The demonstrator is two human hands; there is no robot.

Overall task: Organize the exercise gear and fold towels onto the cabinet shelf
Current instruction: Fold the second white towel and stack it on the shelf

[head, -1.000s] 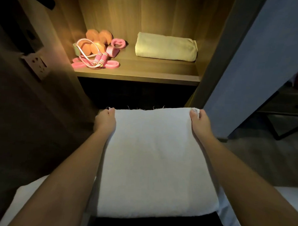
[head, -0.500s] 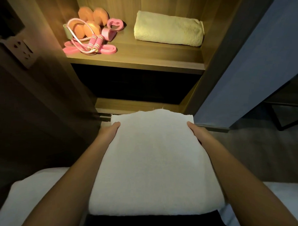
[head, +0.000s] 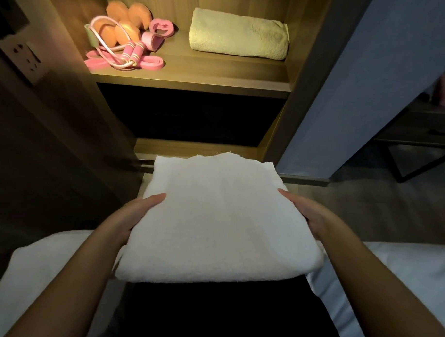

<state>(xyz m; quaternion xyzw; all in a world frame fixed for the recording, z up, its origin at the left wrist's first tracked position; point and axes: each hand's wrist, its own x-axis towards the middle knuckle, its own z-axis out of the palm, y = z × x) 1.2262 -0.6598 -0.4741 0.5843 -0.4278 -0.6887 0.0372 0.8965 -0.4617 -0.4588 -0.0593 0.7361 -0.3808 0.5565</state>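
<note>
A folded white towel [head: 219, 218] lies flat in front of me, below the cabinet. My left hand [head: 136, 213] grips its left edge and my right hand [head: 308, 214] grips its right edge, fingers partly under the cloth. On the lit cabinet shelf [head: 207, 77] a folded pale yellow towel [head: 238, 35] lies at the right. At the shelf's left sit orange dumbbells [head: 128, 21], a pink jump rope [head: 124, 51] with its handles together, and pink resistance bands [head: 158, 33].
The open cabinet door [head: 396, 73] stands to the right of the shelf. A wall socket [head: 26, 60] is on the left panel. A dark lower compartment [head: 188, 114] lies under the shelf. White bedding [head: 402, 275] spreads below my arms.
My hands slid from the towel's far corners back to its side edges. The view tilted, so the shelf now sits higher and the towel lies closer to me.
</note>
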